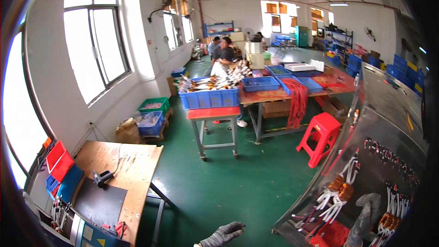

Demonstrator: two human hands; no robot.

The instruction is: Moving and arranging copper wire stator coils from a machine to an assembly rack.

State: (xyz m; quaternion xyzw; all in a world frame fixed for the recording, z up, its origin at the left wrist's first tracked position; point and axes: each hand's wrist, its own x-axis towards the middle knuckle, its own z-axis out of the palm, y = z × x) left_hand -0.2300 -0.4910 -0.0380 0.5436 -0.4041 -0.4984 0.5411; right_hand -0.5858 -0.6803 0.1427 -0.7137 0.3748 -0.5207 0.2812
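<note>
Left hand [224, 234] in a grey knit glove, low at the bottom edge over the green floor [228, 187], fingers loosely curled and half open, holding nothing. Right hand [366, 217], likewise grey-gloved, raised against the tilted metal panel [388, 123] on the right; fingers extended upward and touching or just beside the panel face, grip state not readable from here. Copper-wound coils [342, 188] with white leads fixed to the panel just left of the right hand, more coils [388, 222] just right of it, rows of small dark clips [388, 155] above.

Wooden bench [132, 164] at lower left, bearing a black mat [100, 203] and a black handheld tool [103, 177]; red bin [59, 159] and blue bin [68, 183] at its left edge. Farther off, a red-topped cart [214, 113] carrying a blue crate [209, 96] heaped with parts, a long bench [292, 92] with blue trays and draped red cable bundles [298, 100], a red plastic stool [320, 137] beside it. Two people seated [222, 52] beyond the crate. Green crate [154, 105] and blue crate [151, 124] by the window wall.
</note>
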